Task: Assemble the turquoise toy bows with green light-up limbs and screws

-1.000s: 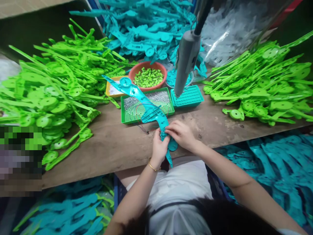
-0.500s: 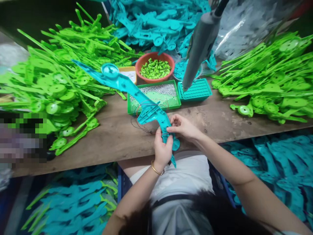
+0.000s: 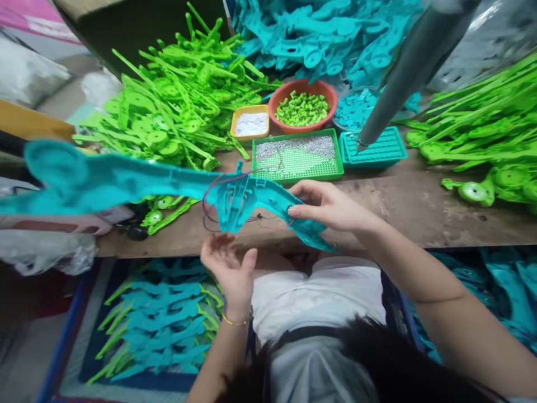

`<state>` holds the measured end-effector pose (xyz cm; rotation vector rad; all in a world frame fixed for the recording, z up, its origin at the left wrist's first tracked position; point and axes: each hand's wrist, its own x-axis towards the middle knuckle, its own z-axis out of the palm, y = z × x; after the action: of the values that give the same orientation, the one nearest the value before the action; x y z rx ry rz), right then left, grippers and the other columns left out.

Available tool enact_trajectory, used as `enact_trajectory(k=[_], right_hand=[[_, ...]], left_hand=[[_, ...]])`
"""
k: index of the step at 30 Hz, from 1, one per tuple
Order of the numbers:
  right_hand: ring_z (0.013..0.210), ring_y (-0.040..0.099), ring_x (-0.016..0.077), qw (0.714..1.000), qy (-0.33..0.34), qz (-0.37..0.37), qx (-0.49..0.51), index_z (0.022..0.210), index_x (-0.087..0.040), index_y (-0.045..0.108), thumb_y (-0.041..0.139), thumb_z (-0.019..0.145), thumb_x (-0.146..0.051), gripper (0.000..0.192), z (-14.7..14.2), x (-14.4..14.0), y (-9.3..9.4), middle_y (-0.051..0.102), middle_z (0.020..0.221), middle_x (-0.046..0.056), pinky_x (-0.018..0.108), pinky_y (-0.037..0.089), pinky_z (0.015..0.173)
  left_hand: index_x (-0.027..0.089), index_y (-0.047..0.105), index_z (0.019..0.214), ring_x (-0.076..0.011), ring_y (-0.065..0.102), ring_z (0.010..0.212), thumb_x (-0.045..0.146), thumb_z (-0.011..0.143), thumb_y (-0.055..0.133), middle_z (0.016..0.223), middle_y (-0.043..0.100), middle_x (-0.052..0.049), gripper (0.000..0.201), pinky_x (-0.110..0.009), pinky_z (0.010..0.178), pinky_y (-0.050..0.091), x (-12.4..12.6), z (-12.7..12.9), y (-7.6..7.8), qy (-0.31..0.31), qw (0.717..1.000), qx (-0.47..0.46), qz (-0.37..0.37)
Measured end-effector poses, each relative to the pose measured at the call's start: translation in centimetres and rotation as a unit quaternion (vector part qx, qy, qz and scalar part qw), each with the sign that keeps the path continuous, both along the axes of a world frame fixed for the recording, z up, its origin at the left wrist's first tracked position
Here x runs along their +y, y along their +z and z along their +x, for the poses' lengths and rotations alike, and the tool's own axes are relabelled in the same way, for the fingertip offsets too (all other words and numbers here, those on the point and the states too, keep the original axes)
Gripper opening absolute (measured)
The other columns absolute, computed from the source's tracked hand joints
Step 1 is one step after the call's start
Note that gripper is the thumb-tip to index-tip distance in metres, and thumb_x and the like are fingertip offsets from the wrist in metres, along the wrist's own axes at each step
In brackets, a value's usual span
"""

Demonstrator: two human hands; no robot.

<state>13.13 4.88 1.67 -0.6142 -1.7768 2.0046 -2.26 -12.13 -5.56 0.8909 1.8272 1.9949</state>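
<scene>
A long teal plastic half-shell (image 3: 168,182) stretches from the left edge of the view to the middle, held over the front of the bench. My right hand (image 3: 331,207) grips its right end between thumb and fingers. Thin red and dark wires (image 3: 205,208) loop around the ribbed middle section of the shell. Below that section is my left hand (image 3: 230,274), its fingers apart and nothing in them; it appears to be clear of the shell. The right fingertips partly hide behind the shell's end.
A grey power screwdriver (image 3: 403,73) hangs over a teal tray (image 3: 400,154). Beside it are a green tray (image 3: 340,168) of small metal pieces, a red bowl (image 3: 274,118) of green bits and a yellow tray (image 3: 234,131). Green parts (image 3: 168,106) and teal parts (image 3: 310,39) lie heaped behind.
My left hand has let go of the teal half-shell and moved left. The shell has swung from a slant to nearly level, staying in my right hand. The view has turned left.
</scene>
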Motion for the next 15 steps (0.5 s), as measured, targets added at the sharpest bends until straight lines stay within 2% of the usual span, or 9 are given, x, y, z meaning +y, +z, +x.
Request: enact_trajectory(k=[2,3,5,7,8,10,13,14,15], right_hand=[[0.076,0.064,0.0141,0.997,0.049,0.046,-0.041,0.098,-0.018,0.062,0.068,0.08,-0.034,0.025,0.5,0.4,-0.1,0.069,0.09,0.003,0.025,0.051,0.064],[0.078,0.065,0.0149,0.993,0.059,0.077,-0.067,0.099,-0.018,0.064,0.066,0.081,-0.034,0.025,0.9,0.6,-0.5,0.07,0.091,0.003,0.026,0.052,0.066],[0.081,0.064,0.0164,0.981,0.058,0.138,-0.12,0.099,-0.019,0.066,0.064,0.082,-0.035,0.024,2.0,1.5,-1.9,0.07,0.093,0.003,0.028,0.051,0.07],[0.082,0.064,0.0178,0.969,0.051,0.176,-0.167,0.1,-0.02,0.068,0.062,0.083,-0.037,0.025,3.4,2.5,-3.7,0.071,0.093,0.002,0.029,0.05,0.071],[0.082,0.064,0.0183,0.961,0.053,0.192,-0.191,0.1,-0.02,0.068,0.06,0.084,-0.037,0.024,4.0,3.0,-4.5,0.071,0.093,0.002,0.03,0.05,0.072],[0.083,0.064,0.02,0.938,0.045,0.247,-0.237,0.099,-0.02,0.07,0.061,0.084,-0.034,0.023,5.2,3.4,-5.7,0.071,0.093,0.004,0.032,0.049,0.074],[0.091,0.062,0.0236,0.892,-0.056,0.353,-0.275,0.093,-0.019,0.071,0.06,0.084,-0.032,0.02,6.3,2.2,-5.7,0.07,0.097,0.009,0.036,0.047,0.081],[0.091,0.062,0.0233,0.887,-0.099,0.358,-0.273,0.09,-0.019,0.07,0.058,0.086,-0.033,0.02,6.5,1.3,-5.4,0.069,0.094,0.009,0.036,0.047,0.08],[0.087,0.062,0.022,0.896,-0.132,0.334,-0.262,0.088,-0.019,0.069,0.056,0.087,-0.035,0.021,6.7,0.2,-5.0,0.069,0.09,0.009,0.035,0.047,0.078]], left_hand=[[0.023,0.061,0.108,-0.0174,0.063,0.101,0.03,0.07,0.079,0.104,0.066,-0.004,0.043,-0.026,0.084,0.052,0.4,-0.5,0.4,-0.112,0.989,-0.051,-0.086],[0.019,0.065,0.098,-0.0181,0.065,0.092,0.034,0.073,0.076,0.094,0.069,-0.006,0.031,-0.027,0.079,0.054,0.6,-0.4,0.5,-0.181,0.97,-0.087,-0.136],[0.015,0.067,0.079,-0.016,0.066,0.068,0.039,0.079,0.07,0.073,0.07,-0.006,0.024,-0.027,0.063,0.055,0.6,0.5,0.5,-0.297,0.915,-0.181,-0.203],[0.014,0.066,0.072,-0.0141,0.063,0.055,0.04,0.078,0.07,0.065,0.069,-0.006,0.027,-0.025,0.052,0.053,0.4,1.7,0.3,-0.369,0.859,-0.281,-0.217],[0.014,0.065,0.073,-0.014,0.063,0.053,0.039,0.076,0.073,0.065,0.069,-0.006,0.027,-0.025,0.051,0.053,0.5,2.3,0.3,-0.386,0.839,-0.319,-0.214],[0.014,0.065,0.075,-0.0151,0.066,0.056,0.038,0.072,0.077,0.068,0.071,-0.006,0.027,-0.027,0.054,0.056,1.1,3.0,0.5,-0.39,0.821,-0.365,-0.202],[0.014,0.066,0.079,-0.0158,0.069,0.062,0.038,0.068,0.08,0.072,0.073,-0.005,0.029,-0.027,0.058,0.059,2.9,3.2,1.0,-0.347,0.842,-0.377,-0.169],[0.015,0.066,0.079,-0.0157,0.07,0.063,0.037,0.068,0.08,0.073,0.073,-0.005,0.029,-0.026,0.059,0.059,3.6,3.2,1.1,-0.329,0.853,-0.374,-0.157],[0.015,0.066,0.079,-0.0155,0.07,0.064,0.037,0.068,0.08,0.074,0.073,-0.004,0.029,-0.026,0.06,0.06,4.2,3.2,1.3,-0.315,0.862,-0.369,-0.147]])
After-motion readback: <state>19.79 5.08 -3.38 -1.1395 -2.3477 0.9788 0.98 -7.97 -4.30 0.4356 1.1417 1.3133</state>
